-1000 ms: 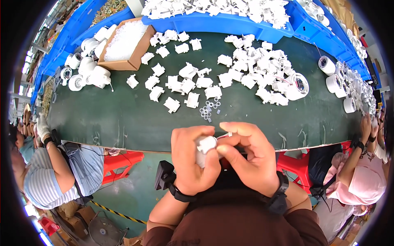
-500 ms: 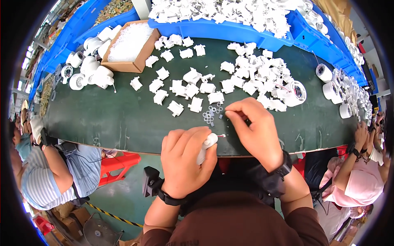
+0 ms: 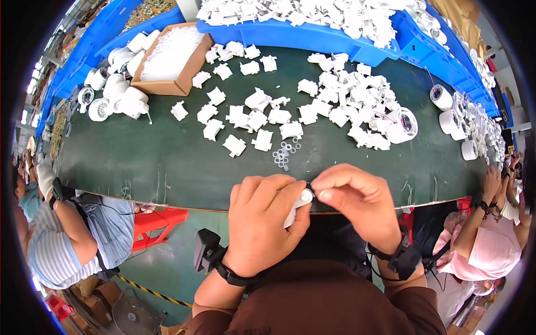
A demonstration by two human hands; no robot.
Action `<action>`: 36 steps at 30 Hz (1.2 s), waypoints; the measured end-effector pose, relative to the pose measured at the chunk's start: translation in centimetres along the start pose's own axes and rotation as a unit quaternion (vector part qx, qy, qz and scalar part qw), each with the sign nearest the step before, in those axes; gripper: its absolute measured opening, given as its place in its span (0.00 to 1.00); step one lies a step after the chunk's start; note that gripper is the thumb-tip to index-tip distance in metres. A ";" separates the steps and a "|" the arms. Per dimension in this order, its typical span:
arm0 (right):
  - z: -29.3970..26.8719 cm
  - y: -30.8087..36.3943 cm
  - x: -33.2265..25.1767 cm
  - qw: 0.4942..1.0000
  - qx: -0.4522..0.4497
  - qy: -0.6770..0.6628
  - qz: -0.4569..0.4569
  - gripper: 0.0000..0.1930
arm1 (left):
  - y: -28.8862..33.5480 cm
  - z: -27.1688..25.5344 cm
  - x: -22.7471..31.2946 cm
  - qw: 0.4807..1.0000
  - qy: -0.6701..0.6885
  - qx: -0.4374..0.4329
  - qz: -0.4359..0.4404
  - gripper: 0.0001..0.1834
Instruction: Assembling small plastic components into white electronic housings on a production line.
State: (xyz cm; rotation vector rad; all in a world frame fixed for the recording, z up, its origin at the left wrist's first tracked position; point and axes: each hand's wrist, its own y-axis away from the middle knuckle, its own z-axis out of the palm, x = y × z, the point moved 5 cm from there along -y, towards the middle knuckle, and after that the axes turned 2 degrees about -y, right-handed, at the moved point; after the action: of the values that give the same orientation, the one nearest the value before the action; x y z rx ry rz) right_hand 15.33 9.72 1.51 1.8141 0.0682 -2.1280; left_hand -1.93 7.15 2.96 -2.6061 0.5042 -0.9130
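Note:
My left hand (image 3: 258, 226) is closed around a small white plastic part (image 3: 296, 211) with a rounded end, held just above the bench's near edge. Fingertips of my right hand (image 3: 362, 202) are pinched together against that rounded end. Whatever lies between them is too small and hidden to name. Just beyond my hands, a little cluster of grey rings (image 3: 281, 158) lies on the dark green bench (image 3: 184, 162). Farther off, many white plastic brackets (image 3: 258, 119) are scattered and heaped, beside a white round housing (image 3: 403, 127) with a circuit inside.
Blue bins (image 3: 301, 40) heaped with white pieces line the far side. A cardboard box (image 3: 173, 86) of small white bits stands at the far left, near several white round housings (image 3: 114, 97). More housings (image 3: 449, 123) sit at right. Other people work on both sides.
My right hand has come back from beside the grey rings to the white part's end. My left hand has shifted slightly right, still holding the part.

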 end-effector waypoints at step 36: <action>-0.1 0.6 1.1 0.998 -0.051 0.014 -0.017 0.07 | 1.9 -4.4 -6.1 0.996 -0.060 0.058 -0.011 0.15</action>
State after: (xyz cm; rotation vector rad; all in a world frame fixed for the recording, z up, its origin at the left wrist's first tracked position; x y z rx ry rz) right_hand 15.48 8.95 0.55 1.7964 0.2128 -2.0807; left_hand -9.65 7.28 2.15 -2.5471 0.3799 -0.7630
